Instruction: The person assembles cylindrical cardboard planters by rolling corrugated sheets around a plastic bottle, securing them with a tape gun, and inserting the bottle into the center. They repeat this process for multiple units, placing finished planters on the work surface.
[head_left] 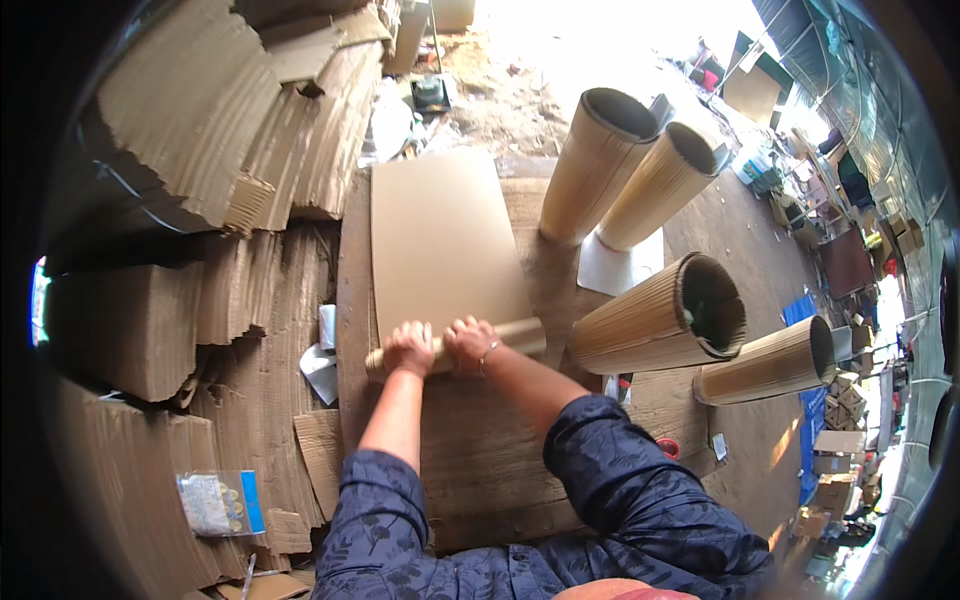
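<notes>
Your cardboard sheet lies flat on the wooden work surface in front of you, plain and tan, its long sides running away from your body. Its near end is curled into a narrow roll that lies crosswise under both your hands. Your left hand holds the roll near its left end, fingers bent over the top. Your right hand holds it just beside, nearer the middle, fingers bent over it too; your thumbs are too hidden to tell how they sit. The roll's right end sticks out past your right hand, and a bracelet circles that wrist.

To the right are four ridged cardboard tubes with open tops: a tall one at the far side, a second close beside it on a white flat sheet, a wide one nearer you with something greenish inside, and another farther right. A small red round object sits beyond your right sleeve.

On your left rise stacks of corrugated cardboard, and a clear plastic bag with a blue strip lies on the lower pile.
</notes>
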